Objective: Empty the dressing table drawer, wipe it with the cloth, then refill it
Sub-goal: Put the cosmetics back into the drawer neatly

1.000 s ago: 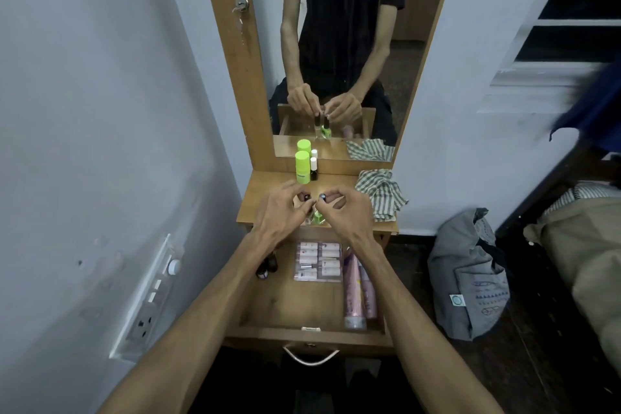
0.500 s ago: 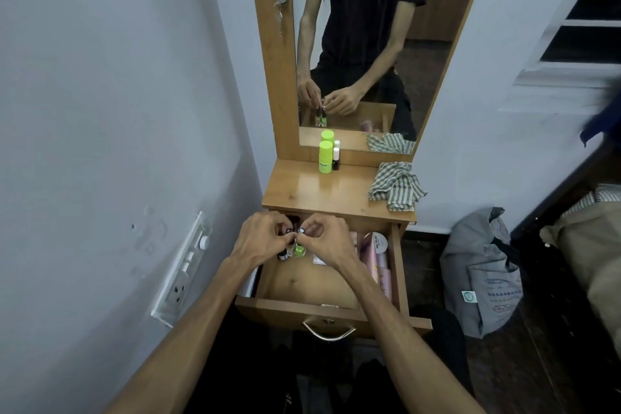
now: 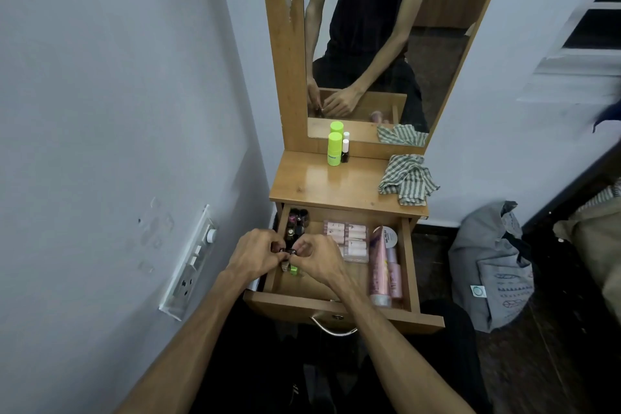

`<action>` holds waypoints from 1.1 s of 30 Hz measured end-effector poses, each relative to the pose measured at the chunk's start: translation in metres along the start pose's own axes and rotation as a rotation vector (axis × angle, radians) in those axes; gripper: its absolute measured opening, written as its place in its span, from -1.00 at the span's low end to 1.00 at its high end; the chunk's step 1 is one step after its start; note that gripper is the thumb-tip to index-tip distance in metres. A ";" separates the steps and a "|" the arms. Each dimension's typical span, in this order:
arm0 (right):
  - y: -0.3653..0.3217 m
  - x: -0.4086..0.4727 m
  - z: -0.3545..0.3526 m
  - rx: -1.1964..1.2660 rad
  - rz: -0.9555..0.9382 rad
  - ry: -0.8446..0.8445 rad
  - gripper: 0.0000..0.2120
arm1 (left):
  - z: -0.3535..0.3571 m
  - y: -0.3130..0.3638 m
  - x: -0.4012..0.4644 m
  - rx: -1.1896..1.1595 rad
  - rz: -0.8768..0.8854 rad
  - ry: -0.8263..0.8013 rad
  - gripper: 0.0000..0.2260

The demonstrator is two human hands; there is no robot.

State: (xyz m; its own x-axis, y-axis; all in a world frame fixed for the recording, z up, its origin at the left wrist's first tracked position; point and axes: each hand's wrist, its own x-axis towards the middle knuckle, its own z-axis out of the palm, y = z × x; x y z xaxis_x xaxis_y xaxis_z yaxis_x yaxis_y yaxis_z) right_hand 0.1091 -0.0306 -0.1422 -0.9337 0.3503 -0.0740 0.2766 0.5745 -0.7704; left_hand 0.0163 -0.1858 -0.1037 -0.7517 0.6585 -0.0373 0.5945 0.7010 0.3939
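**Hands Meet Over Small Bottles in the Open Drawer**

Both hands sit together at centre frame, low over the left side of the open drawer (image 3: 408, 265). Fingers of the left hand (image 3: 255, 254) curl in toward those of the right hand (image 3: 317, 257), and the 2 pinch small dark-capped bottles (image 3: 289, 251) between their fingertips; just below hangs a tiny green bottle (image 3: 294, 269), though which hand holds it cannot be told.

Largest in view, the dressing table's mirror (image 3: 386, 27) fills the upper centre and reflects a seated person in a dark shirt. Below it the wooden tabletop (image 3: 322, 185) spans the middle of the frame. At lower right of the frame a grey bag (image 3: 490, 265) slumps on the dark floor. On the wall at left centre a white switch panel (image 3: 191, 265) is mounted.

The striped cloth (image 3: 407, 178) lies crumpled at the right edge of the tabletop, apart from the hands. Inside the drawer, a tall pink tube (image 3: 379, 265) lies along the right side with a slimmer pink bottle (image 3: 394, 276) just beside it and a round white jar (image 3: 389, 236) at their far end. A clear pack of pale pink items (image 3: 347, 239) lies in the middle. A cluster of nail polish bottles (image 3: 297, 222) stands in the far left corner.

Near the mirror's base stand a lime green bottle (image 3: 334, 148) and, touching its right side, a small white-capped bottle (image 3: 345, 151).
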 end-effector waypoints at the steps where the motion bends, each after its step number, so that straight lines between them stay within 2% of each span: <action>1: 0.002 0.002 0.001 0.008 0.000 -0.002 -0.75 | 0.001 -0.001 0.001 -0.002 -0.001 -0.008 -0.87; 22: 0.015 0.011 -0.001 0.111 -0.035 -0.010 -0.76 | 0.004 0.000 0.016 0.086 0.076 -0.022 -0.78; 28: 0.017 0.010 -0.002 0.111 -0.030 -0.026 -0.70 | 0.005 -0.001 0.012 0.081 0.080 0.002 -0.75; 33: 0.016 0.006 -0.008 0.130 -0.032 0.018 -0.73 | 0.004 -0.005 0.008 0.074 0.089 0.013 -0.73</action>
State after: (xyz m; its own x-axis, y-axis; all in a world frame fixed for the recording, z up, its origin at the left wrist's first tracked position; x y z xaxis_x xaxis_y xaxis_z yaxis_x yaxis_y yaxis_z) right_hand 0.1096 -0.0128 -0.1498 -0.9371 0.3470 -0.0374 0.2136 0.4855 -0.8477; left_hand 0.0086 -0.1835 -0.1095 -0.6982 0.7159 0.0075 0.6786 0.6584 0.3257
